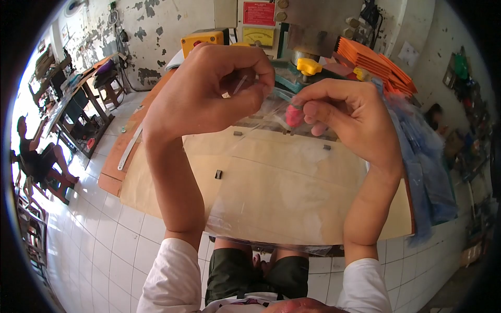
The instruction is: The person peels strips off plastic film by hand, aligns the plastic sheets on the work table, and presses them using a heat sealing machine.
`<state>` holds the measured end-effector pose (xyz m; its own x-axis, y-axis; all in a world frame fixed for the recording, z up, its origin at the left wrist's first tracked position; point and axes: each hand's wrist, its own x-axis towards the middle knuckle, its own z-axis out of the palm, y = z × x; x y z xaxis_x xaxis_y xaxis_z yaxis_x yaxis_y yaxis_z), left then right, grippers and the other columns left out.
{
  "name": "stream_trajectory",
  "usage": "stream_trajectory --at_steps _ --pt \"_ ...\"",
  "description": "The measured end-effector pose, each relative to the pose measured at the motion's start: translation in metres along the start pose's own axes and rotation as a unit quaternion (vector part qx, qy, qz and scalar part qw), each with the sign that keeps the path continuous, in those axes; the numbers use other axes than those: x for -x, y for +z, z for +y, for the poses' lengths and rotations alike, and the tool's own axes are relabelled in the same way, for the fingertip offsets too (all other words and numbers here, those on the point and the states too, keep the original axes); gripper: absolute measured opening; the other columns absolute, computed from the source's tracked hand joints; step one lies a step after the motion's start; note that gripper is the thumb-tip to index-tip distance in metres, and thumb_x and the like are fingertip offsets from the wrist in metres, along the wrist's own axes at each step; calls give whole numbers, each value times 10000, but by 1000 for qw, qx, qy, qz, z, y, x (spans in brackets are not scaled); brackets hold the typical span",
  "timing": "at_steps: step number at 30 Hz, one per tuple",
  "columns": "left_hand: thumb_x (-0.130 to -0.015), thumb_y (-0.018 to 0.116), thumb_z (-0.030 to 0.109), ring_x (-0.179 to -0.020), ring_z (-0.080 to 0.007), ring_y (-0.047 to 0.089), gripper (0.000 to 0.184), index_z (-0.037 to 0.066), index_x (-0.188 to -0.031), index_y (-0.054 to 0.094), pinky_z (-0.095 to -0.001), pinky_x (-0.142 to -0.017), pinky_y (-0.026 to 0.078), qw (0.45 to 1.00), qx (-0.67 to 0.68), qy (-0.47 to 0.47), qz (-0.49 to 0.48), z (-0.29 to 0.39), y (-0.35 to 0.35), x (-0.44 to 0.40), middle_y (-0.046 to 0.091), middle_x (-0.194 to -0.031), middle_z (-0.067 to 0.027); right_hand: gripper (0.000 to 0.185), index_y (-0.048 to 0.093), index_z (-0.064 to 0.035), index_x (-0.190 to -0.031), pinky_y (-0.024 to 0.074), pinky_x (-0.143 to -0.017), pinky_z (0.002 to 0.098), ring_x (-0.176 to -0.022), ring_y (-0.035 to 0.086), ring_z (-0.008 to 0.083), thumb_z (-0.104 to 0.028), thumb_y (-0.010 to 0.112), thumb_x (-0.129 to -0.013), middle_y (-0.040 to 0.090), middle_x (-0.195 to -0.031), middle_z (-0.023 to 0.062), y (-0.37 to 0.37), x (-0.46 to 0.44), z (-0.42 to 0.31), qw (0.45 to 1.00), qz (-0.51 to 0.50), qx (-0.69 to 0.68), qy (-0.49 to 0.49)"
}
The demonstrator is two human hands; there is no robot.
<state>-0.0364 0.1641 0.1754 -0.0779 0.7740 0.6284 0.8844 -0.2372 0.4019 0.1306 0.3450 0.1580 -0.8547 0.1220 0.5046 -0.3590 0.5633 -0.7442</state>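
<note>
My left hand (214,91) is raised over the table, its fingers closed in a pinch on a clear plastic sheet (261,203). To the right, my right hand (349,107) is also closed, with thumb and fingertips at the sheet's upper part. Beside those fingertips is a small pink-red thing (294,116), partly hidden; whether it is held is hard to tell. The transparent sheet hangs down over a tan board (172,182). Small dark blocks (218,174) lie on the board.
Behind my hands stands a machine with a yellow star knob (309,67) and a yellow box (204,39). Orange folded pieces (370,62) are stacked at the back right. Blue plastic film (425,172) drapes over the right edge. A seated person (39,151) is at the far left.
</note>
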Motion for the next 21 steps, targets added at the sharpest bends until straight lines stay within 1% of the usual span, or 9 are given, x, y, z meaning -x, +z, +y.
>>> stream_trajectory --at_steps 3,9,11,13,14,15,17,19,21 --pt "-829 628 70 -635 -23 477 85 -3 -869 639 -206 -542 343 1000 -11 0 -2 0 -1 0 627 -776 21 114 704 37 -994 509 -595 219 -639 590 56 15 644 -899 657 -717 30 0 0 0 1000 5 14 -4" --pt "-877 644 73 -668 -47 511 132 -21 -962 682 -223 -580 391 999 -20 18 -19 -6 -6 0 670 -828 -14 100 702 46 -968 496 -572 224 -616 584 61 18 650 -888 648 -693 36 2 -1 0 998 28 48 -11" --pt "-885 660 72 -710 -71 547 169 -25 -1018 700 -244 -623 431 997 10 79 20 -13 -7 1 685 -849 -33 98 699 47 -963 486 -560 231 -607 576 64 19 649 -884 643 -685 40 4 -1 1 998 20 50 -13" --pt "-881 669 77 -729 -85 563 175 -23 -1020 703 -253 -651 443 999 6 53 12 -7 -9 4 690 -856 -42 96 696 48 -959 477 -548 238 -599 568 68 21 649 -879 639 -678 44 3 -2 0 998 12 53 -16" --pt "-876 677 82 -749 -99 580 182 -22 -1023 706 -261 -680 455 1000 3 26 5 -3 -10 5 696 -863 -51 118 697 38 -1000 503 -595 221 -708 621 76 -9 648 -902 677 -784 44 3 -1 -3 998 -7 70 1" --pt "-876 677 82 -749 -99 580 182 -22 -1023 706 -261 -680 455 1000 3 26 4 0 -10 6 696 -863 -51 142 699 28 -1040 528 -642 204 -817 674 84 -38 648 -925 716 -891 44 3 -1 -4 996 -26 86 19" --pt "-854 740 141 -759 -111 592 231 -14 -1023 708 -266 -692 459 999 -20 -22 -42 4 -10 6 702 -866 -51 140 698 29 -1038 527 -641 204 -813 673 83 -34 649 -922 715 -884 45 3 -2 -5 995 -26 91 14" --pt "-830 775 175 -749 -117 594 271 -7 -1020 709 -269 -685 460 998 -39 -17 -56 6 -6 6 700 -860 -50 138 698 30 -1036 526 -641 204 -809 672 81 -29 651 -920 714 -877 47 5 -1 -3 995 -27 97 11" --pt "-806 810 209 -740 -124 595 312 1 -1016 711 -271 -677 462 996 -61 -9 -69 8 -2 4 699 -855 -50 95 690 47 -954 454 -527 250 -579 544 73 31 646 -871 620 -658 50 8 -1 1 996 16 77 -33"
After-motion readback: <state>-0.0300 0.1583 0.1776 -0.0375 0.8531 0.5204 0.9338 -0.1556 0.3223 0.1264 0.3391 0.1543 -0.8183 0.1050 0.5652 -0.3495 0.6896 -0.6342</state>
